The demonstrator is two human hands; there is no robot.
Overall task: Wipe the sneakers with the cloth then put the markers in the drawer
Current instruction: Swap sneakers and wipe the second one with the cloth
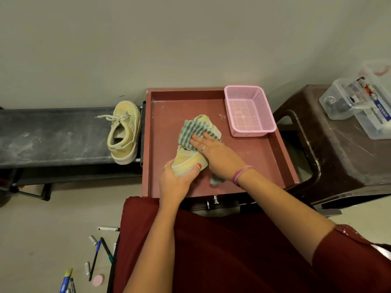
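My left hand (175, 180) grips the sneaker (188, 160); my right hand (213, 152) lies flat, pressing the cloth (190, 130) on it, with the pink basket (250, 111) beyond my right fingers.

desk (254, 166): basket (249, 111), sneaker (190, 159) under cloth (190, 132)
bench (53, 136): second sneaker (124, 132)
floor (42, 229): markers (95, 256)
stool (338, 155): boxes (355, 104)

Maroon garment (211, 250), pink wristbands (240, 174) on the right wrist, rings, orange-painted nails.
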